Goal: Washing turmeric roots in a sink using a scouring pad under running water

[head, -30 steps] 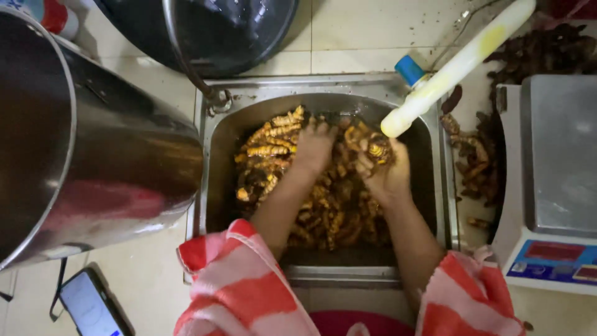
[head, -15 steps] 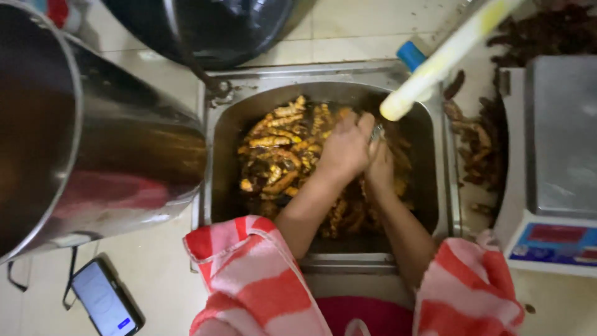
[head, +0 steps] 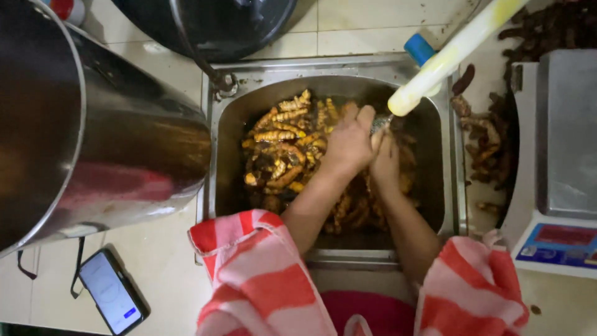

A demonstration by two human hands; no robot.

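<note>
A steel sink [head: 451, 186] holds a heap of orange-brown knobbly roots [head: 280, 152] in water. My left hand [head: 349, 142] and my right hand [head: 385, 160] are pressed together over the roots under the end of a pale yellow hose [head: 448, 56]. Both hands close around something between them, apparently roots; what exactly is hidden. My sleeves are red-and-white striped.
A large steel pot [head: 81, 137] leans at the left. A dark bucket [head: 217, 25] stands behind the sink. More dark roots [head: 488, 143] lie on the right counter beside a weighing scale [head: 563, 168]. A phone [head: 111, 292] lies at bottom left.
My hands came together from apart on the heap and shifted toward the hose end. The view has drifted slightly.
</note>
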